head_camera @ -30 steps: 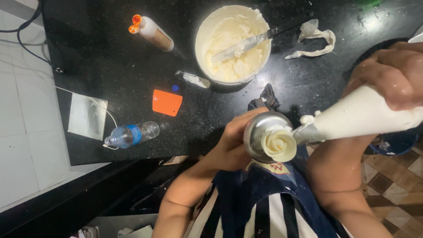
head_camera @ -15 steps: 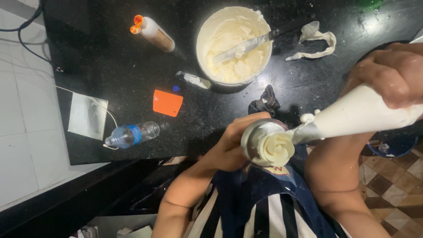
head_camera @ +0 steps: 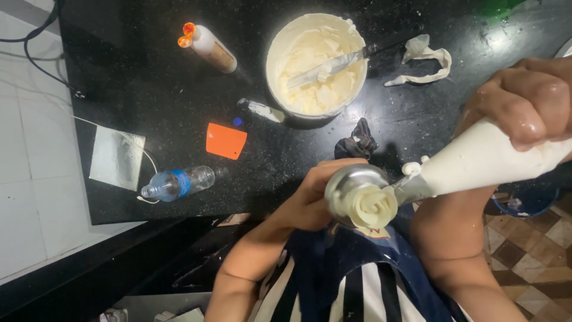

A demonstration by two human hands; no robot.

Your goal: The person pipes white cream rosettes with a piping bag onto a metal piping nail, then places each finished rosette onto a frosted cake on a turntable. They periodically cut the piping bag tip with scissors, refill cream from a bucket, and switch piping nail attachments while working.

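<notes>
The right hand (head_camera: 527,104) squeezes the soft bag (head_camera: 482,158); the left hand (head_camera: 313,200) grips the nail (head_camera: 351,185) under the fragile (easily smeared) rose (head_camera: 372,206).

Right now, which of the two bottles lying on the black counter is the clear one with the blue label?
The clear plastic bottle near the counter's front edge, below the orange scraper. The other, the orange-capped bottle, is opaque white and brown and lies farther back, left of the cream tub.

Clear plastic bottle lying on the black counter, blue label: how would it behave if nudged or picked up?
The bottle lies on its side on the counter, so a nudge across its length would probably roll it. It looks clear and mostly empty, so likely light. Thin plastic may dent under a firm squeeze.
</notes>
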